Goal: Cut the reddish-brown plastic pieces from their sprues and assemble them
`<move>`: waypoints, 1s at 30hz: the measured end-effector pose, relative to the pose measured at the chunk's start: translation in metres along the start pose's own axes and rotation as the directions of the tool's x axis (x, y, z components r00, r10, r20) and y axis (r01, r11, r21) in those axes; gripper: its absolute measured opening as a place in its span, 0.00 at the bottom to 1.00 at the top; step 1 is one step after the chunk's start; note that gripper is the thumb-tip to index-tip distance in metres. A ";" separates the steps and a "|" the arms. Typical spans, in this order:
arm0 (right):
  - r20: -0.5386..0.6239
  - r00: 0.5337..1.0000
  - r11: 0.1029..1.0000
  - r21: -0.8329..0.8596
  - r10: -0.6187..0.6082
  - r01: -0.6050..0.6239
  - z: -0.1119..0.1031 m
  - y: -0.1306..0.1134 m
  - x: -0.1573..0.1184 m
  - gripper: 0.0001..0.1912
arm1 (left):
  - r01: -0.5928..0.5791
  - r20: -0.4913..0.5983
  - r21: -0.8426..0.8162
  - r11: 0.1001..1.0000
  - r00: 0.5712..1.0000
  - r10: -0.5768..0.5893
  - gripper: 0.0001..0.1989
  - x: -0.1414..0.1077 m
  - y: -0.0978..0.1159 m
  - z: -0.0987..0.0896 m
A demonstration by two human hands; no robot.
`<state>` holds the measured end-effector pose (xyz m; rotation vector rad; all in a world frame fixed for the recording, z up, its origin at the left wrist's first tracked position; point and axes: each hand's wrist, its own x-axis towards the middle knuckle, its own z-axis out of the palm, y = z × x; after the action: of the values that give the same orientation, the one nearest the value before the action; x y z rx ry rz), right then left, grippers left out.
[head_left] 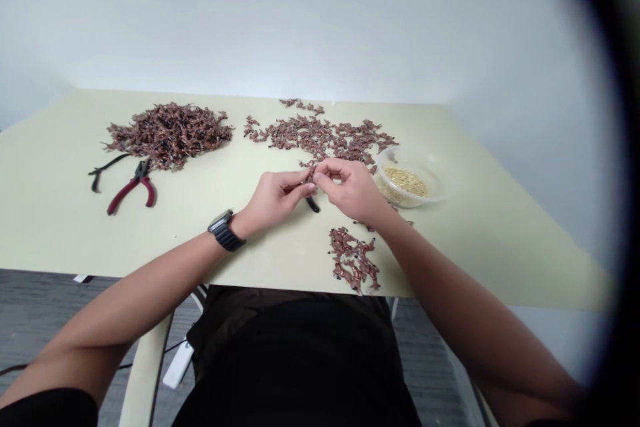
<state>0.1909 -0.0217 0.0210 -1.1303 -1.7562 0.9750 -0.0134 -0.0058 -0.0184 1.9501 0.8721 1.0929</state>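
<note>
My left hand (277,200), with a black-strapped watch (225,230) on its wrist, and my right hand (349,190) meet at the table's middle. Their fingertips close around a small reddish-brown piece (311,175). A short, curved black handle (313,204) sticks out below my left fingers, and its other end is hidden. Just behind my hands lies a loose scatter of similar brown pieces (320,137). A smaller cluster (353,259) sits nearer me, right of my left forearm. A clear plastic bowl (407,180) of pale granules stands right of my right hand.
A large heap of brown pieces (169,135) lies at the back left of the pale green table (50,213). Red-handled pliers (133,187) and a black strap or cord (106,169) lie in front of it. A white wall (280,27) rises behind the table.
</note>
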 end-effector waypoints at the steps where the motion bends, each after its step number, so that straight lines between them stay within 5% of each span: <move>1: 0.028 0.997 0.990 0.119 0.072 -0.075 0.001 0.001 0.001 0.10 | -0.081 -0.007 0.094 0.992 0.997 0.082 0.15 0.000 -0.002 -0.002; 4: 0.188 0.950 0.854 0.420 0.249 -0.307 0.001 0.002 0.003 0.09 | -0.299 0.055 0.277 0.913 0.954 0.295 0.17 0.000 -0.006 -0.010; 8: 0.323 0.911 0.791 0.472 0.257 -0.390 -0.005 0.000 0.004 0.12 | -0.334 0.061 0.323 0.886 0.941 0.333 0.18 0.001 -0.002 -0.014; 10: 0.239 0.945 0.907 0.306 0.221 -0.290 -0.009 0.000 0.004 0.15 | -0.242 -0.006 0.271 0.932 0.968 0.253 0.14 0.003 0.002 -0.014; 12: 0.071 0.989 0.991 -0.050 0.131 -0.127 -0.012 0.002 0.003 0.19 | -0.087 -0.074 0.130 0.988 0.993 0.097 0.14 0.007 0.005 -0.014; 14: 0.012 0.999 0.899 -0.437 0.046 -0.036 -0.011 0.006 0.002 0.21 | 0.062 -0.107 -0.068 0.996 0.992 -0.069 0.18 0.012 0.004 -0.016; 17: 0.148 0.985 0.689 -0.723 0.095 0.042 -0.007 0.013 0.000 0.17 | 0.184 -0.112 -0.230 0.956 0.971 -0.213 0.22 0.020 -0.002 -0.023; 23: 0.206 0.969 0.513 -0.852 0.136 0.109 -0.001 0.012 -0.004 0.08 | 0.097 -0.192 -0.145 0.985 0.973 -0.125 0.16 0.027 -0.008 -0.037; 27: 0.203 0.967 0.535 -0.840 0.156 0.091 -0.003 0.011 -0.003 0.08 | 0.116 -0.130 -0.176 0.978 0.982 -0.140 0.16 0.027 -0.008 -0.043; 30: 0.063 0.993 0.633 -0.774 0.103 -0.017 -0.015 0.014 0.001 0.09 | 0.107 -0.093 -0.197 0.974 0.987 -0.128 0.15 0.026 -0.012 -0.046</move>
<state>0.2083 -0.0138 0.0144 -1.6914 -2.3244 0.2547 -0.0457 0.0339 -0.0008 1.6744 0.8918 1.1727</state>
